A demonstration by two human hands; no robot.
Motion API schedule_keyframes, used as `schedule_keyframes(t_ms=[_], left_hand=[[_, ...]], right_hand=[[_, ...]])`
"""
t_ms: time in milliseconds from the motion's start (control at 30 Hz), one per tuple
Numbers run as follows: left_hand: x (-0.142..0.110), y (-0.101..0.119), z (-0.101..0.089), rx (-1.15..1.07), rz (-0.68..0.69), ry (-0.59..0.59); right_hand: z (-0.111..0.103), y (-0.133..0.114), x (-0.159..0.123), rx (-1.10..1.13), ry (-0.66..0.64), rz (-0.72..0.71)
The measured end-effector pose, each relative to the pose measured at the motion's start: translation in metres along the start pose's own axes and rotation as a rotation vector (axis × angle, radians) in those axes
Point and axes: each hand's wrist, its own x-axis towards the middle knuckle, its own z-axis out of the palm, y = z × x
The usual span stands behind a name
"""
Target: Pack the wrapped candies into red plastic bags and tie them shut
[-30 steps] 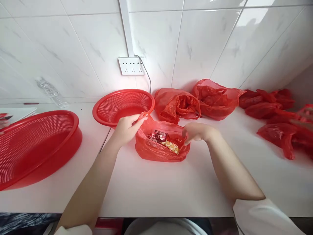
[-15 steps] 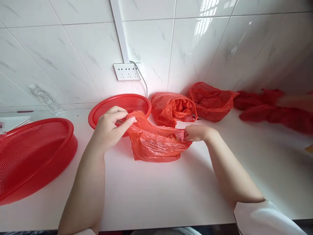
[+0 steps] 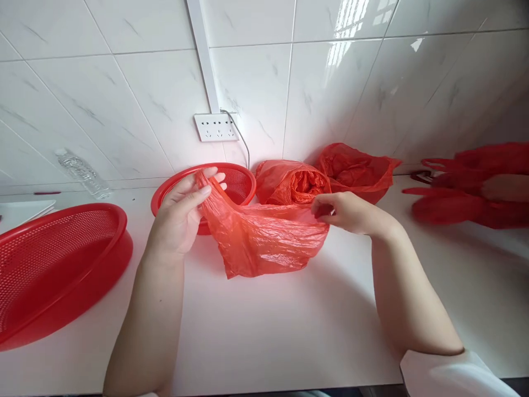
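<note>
A thin red plastic bag (image 3: pixel 268 240) is stretched between my hands, its lower part resting on or just above the white table. My left hand (image 3: pixel 184 207) pinches the bag's left handle between thumb and fingers. At the opposite side, my right hand (image 3: pixel 347 212) has its curled fingertips on the bag's upper right edge. What lies inside the bag is hidden by its front wall. Just behind stands a small red plastic basket (image 3: pixel 243 187), partly covered by my left hand and the bag.
Bundled red bags (image 3: pixel 285 179) and an opened red bag (image 3: pixel 359 171) sit against the tiled wall. A large red basket (image 3: pixel 119 237) stands left, with a clear bottle (image 3: pixel 82 173) behind. At far right, another person's hand (image 3: pixel 506 187) is among blurred red bags.
My left hand has raised the handle and pulled it left, so the bag is stretched wider. The printed item seen inside before is now hidden. The other person's red bags have shifted.
</note>
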Motion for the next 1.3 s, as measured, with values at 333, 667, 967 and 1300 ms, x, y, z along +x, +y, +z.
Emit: schedule_keyframes(t_ms=[333, 667, 967, 1300], left_hand=[[0.001, -0.007, 0.026, -0.033, 0.078, 0.027], [-0.025, -0.006, 0.065, 0.181, -0.082, -0.534], [-0.016, -0.007, 0.054, 0.068, -0.234, -0.173], [-0.012, 0.014, 0.019, 0.046, -0.130, -0.244]], right_hand=[[0.017, -0.047, 0.013, 0.720, 0.756, -0.222], [0.048, -0.091, -0.008, 0.746, 0.186, -0.565], [0.055, -0.073, 0.006, 0.363, -0.032, -0.336], [0.004, -0.041, -0.006, 0.035, -0.303, -0.348]])
